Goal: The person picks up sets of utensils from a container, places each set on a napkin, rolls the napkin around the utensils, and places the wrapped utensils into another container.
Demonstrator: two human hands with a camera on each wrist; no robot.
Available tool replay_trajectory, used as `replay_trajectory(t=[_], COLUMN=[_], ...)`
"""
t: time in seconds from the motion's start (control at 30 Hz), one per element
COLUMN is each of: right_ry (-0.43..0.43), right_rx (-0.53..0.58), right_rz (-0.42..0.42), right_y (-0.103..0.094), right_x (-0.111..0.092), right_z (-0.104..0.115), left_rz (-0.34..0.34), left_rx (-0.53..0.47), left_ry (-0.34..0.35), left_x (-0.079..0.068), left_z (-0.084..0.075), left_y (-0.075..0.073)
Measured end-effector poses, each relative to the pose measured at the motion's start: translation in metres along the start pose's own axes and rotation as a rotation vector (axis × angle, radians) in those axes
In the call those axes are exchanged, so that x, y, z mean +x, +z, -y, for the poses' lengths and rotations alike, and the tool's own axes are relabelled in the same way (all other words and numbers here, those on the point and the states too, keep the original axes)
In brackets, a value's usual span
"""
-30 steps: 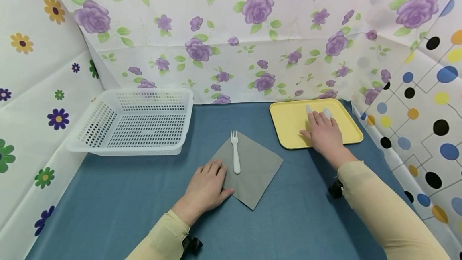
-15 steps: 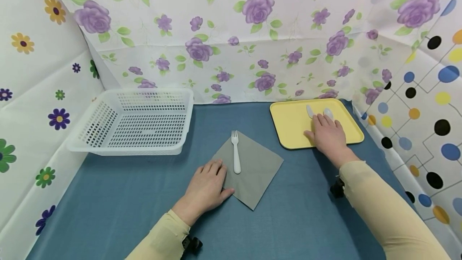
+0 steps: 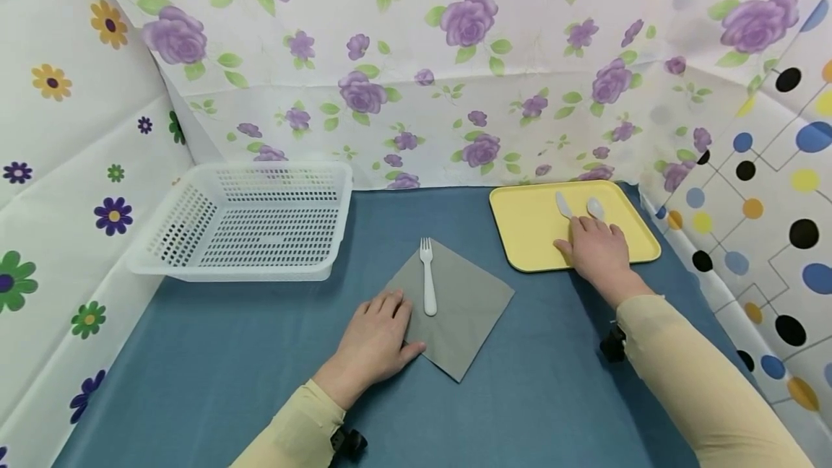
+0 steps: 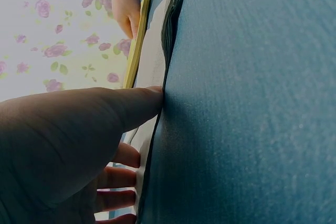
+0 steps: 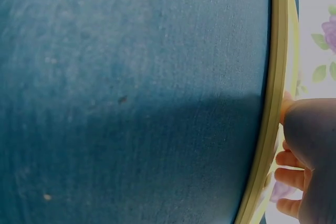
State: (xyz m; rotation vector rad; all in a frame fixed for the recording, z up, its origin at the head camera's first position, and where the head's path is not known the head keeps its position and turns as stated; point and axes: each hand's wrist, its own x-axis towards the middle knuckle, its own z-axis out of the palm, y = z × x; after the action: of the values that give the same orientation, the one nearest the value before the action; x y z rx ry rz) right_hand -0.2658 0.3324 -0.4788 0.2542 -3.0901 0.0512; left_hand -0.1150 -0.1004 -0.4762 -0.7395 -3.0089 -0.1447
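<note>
Plainly visible from the head: a bench (image 3: pixel 260 360) under blue cloth, with a grey napkin (image 3: pixel 469 302) lying cornerwise near the middle. On the napkin, a white fork (image 3: pixel 430 287), tines toward the far corner, handle toward the near side. At the napkin's left edge, the left hand (image 3: pixel 373 341), laid palm down, fingers relaxed and released, thumb stretched along the near-left edge. Off to the far right, a yellow tray (image 3: pixel 529 237) bearing a white knife (image 3: pixel 562 204) and, just right of it, a white spoon (image 3: pixel 594 208), both handles hidden. Over the tray's near part, the right hand (image 3: pixel 596 251), fingers loosely bent rather than clenched, thumb spread to the left; cannot tell of contact with either handle. Far left, a white perforated basket (image 3: pixel 247 273); behind everything, a floral cloth (image 3: pixel 429 114).

From the left wrist, showing the napkin's layered edge close up, with the left thumb resting on it and the other fingers bent lightly along the napkin. Past the napkin, the tray's rim and the right hand.

From the right wrist, mostly showing blue cloth in shadow, then the tray's rim, with loosely bent fingers (image 5: pixel 289 177) reaching over it and the thumb set apart.
</note>
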Motion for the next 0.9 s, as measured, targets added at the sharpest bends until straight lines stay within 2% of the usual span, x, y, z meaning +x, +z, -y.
replay_trajectory(t=[0.57, 0.9], right_ry=[-0.003, -0.016], right_rx=[-0.051, -0.048], right_rz=[-0.009, -0.046], right_y=[-0.002, -0.0011], right_x=[-0.0025, -0.001], right_z=[0.0039, 0.004], left_rz=[0.005, -0.004], left_rx=[-0.008, -0.022], left_ry=[-0.002, -0.001], left_x=[0.0006, 0.0002], left_z=[-0.0002, 0.0003], left_y=[-0.0001, -0.0002])
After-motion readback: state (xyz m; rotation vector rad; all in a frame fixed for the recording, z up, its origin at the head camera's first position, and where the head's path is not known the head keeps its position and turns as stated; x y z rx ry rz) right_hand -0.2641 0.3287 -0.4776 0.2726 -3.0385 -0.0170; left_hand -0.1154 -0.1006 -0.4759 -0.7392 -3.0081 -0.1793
